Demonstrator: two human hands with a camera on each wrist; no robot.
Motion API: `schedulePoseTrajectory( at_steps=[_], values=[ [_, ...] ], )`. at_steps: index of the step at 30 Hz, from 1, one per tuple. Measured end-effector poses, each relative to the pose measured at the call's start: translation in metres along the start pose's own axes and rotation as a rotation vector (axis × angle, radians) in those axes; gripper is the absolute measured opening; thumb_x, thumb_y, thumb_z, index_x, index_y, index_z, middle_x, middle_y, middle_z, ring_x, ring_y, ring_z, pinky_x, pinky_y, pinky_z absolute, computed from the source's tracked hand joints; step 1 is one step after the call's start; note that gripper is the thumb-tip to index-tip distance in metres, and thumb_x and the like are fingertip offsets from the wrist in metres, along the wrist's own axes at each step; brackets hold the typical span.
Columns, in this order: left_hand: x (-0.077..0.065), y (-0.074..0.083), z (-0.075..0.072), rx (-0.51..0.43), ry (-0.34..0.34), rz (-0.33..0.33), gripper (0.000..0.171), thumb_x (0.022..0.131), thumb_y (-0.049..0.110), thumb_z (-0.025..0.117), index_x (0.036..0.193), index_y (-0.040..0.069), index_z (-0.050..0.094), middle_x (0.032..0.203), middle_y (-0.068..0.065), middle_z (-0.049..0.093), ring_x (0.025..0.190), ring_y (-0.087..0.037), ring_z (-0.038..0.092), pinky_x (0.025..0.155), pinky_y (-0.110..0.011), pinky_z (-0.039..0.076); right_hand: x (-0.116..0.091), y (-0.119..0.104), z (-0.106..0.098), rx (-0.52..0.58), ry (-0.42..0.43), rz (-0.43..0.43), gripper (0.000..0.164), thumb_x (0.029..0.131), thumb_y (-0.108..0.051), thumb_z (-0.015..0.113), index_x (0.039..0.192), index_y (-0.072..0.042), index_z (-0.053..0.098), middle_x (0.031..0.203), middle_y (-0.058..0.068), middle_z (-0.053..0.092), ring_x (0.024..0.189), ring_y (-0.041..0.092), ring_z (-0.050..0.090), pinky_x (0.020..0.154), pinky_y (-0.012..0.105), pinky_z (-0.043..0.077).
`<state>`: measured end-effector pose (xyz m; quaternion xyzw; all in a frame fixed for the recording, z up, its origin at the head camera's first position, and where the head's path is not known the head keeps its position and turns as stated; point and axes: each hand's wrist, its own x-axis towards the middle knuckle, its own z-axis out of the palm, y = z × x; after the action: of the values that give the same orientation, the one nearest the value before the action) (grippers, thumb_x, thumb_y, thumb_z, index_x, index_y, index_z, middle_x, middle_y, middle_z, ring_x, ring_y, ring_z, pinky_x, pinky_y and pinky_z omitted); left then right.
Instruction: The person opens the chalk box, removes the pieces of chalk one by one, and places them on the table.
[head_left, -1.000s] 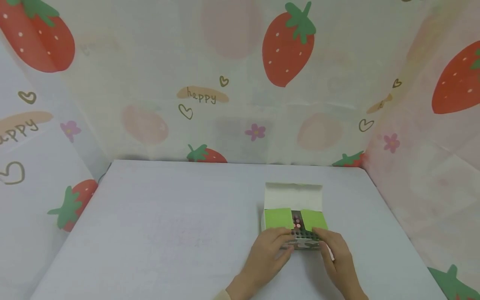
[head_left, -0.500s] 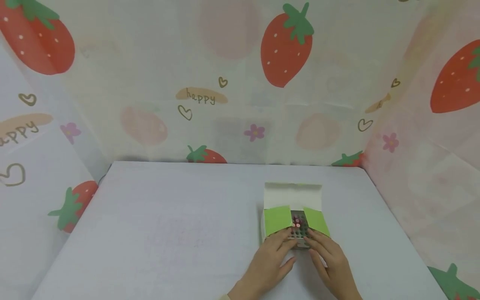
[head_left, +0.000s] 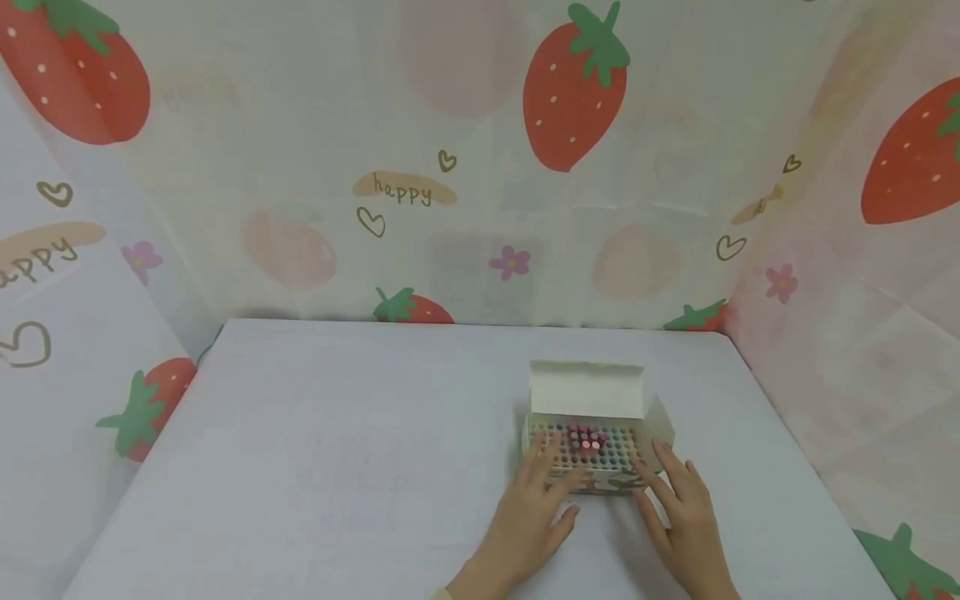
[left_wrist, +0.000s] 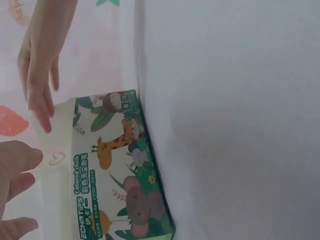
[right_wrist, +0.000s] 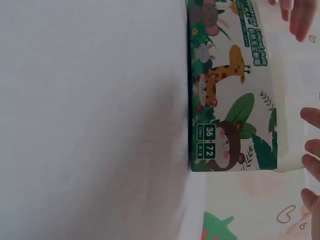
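A cardboard box of coloured chalk (head_left: 611, 482) stands open on the table, its white-lined lid (head_left: 587, 390) raised at the back. Rows of chalk ends (head_left: 618, 442) fill it, with a few pink and purple sticks (head_left: 585, 437) rising above the others. My left hand (head_left: 525, 508) lies over the box's left front part, fingers spread and nearly straight. At the right side, my right hand (head_left: 681, 508) has its fingers loosely extended by the folded-out right flap (head_left: 658, 421). The front panel (left_wrist: 115, 165) shows cartoon animals and "Colored chalk" in the left wrist view.
The white table (head_left: 337, 442) stretches away to the left of the box. Cloth walls (head_left: 465, 183) printed with strawberries enclose the back and both sides.
The two green side flaps that covered the chalk have been turned outward, baring the rows. My hands have moved apart, the left to the box's left part and the right to its right side.
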<state>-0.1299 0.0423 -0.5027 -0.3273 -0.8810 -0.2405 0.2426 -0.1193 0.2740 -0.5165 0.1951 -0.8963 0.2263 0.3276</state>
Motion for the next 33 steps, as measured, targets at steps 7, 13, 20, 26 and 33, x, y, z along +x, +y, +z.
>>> schedulePoseTrajectory(
  at_steps=[7, 13, 20, 26, 33],
  values=[
    [0.003, -0.007, -0.007, 0.001, 0.005, -0.076, 0.052, 0.077, 0.024, 0.074, 0.124, 0.015, 0.056, 0.144, -0.019, 0.033, 0.134, -0.043, 0.026, 0.098, -0.046, 0.04, 0.001, 0.0, -0.004, -0.054, -0.033, 0.103, 0.04, 0.089, -0.025, 0.06, 0.126, -0.012, 0.057, 0.143, 0.017, 0.039, 0.132, 0.035, 0.034, 0.105, 0.062, 0.019],
    [0.001, -0.011, -0.006, 0.037, -0.009, -0.122, 0.049, 0.077, 0.027, 0.074, 0.121, 0.016, 0.057, 0.143, -0.019, 0.035, 0.134, -0.043, 0.026, 0.095, -0.048, 0.043, 0.001, 0.0, -0.006, -0.079, -0.028, 0.17, 0.052, 0.086, -0.021, 0.063, 0.135, -0.014, 0.048, 0.143, 0.019, 0.038, 0.128, 0.043, 0.035, 0.1, 0.066, 0.021],
    [-0.003, -0.012, -0.004, 0.069, -0.041, -0.154, 0.048, 0.078, 0.03, 0.072, 0.123, 0.018, 0.056, 0.142, -0.016, 0.038, 0.131, -0.04, 0.032, 0.093, -0.048, 0.043, -0.002, 0.0, -0.005, -0.095, -0.053, 0.251, 0.055, 0.084, -0.019, 0.067, 0.135, -0.015, 0.048, 0.139, 0.023, 0.041, 0.124, 0.047, 0.039, 0.094, 0.069, 0.026],
    [-0.006, -0.013, -0.001, 0.1, -0.069, -0.167, 0.052, 0.078, 0.03, 0.072, 0.125, 0.017, 0.055, 0.139, -0.015, 0.043, 0.129, -0.037, 0.038, 0.099, -0.048, 0.039, -0.006, 0.001, -0.003, -0.102, -0.089, 0.267, 0.054, 0.083, -0.019, 0.067, 0.134, -0.014, 0.049, 0.136, 0.025, 0.043, 0.123, 0.047, 0.04, 0.091, 0.07, 0.029],
    [-0.008, -0.015, 0.001, 0.062, -0.098, -0.19, 0.053, 0.08, 0.028, 0.071, 0.128, 0.016, 0.053, 0.139, -0.015, 0.042, 0.13, -0.036, 0.037, 0.097, -0.046, 0.041, -0.01, 0.003, 0.001, -0.118, -0.154, 0.296, 0.056, 0.085, -0.021, 0.066, 0.137, -0.015, 0.046, 0.137, 0.025, 0.042, 0.124, 0.047, 0.039, 0.091, 0.07, 0.027]
  ],
)
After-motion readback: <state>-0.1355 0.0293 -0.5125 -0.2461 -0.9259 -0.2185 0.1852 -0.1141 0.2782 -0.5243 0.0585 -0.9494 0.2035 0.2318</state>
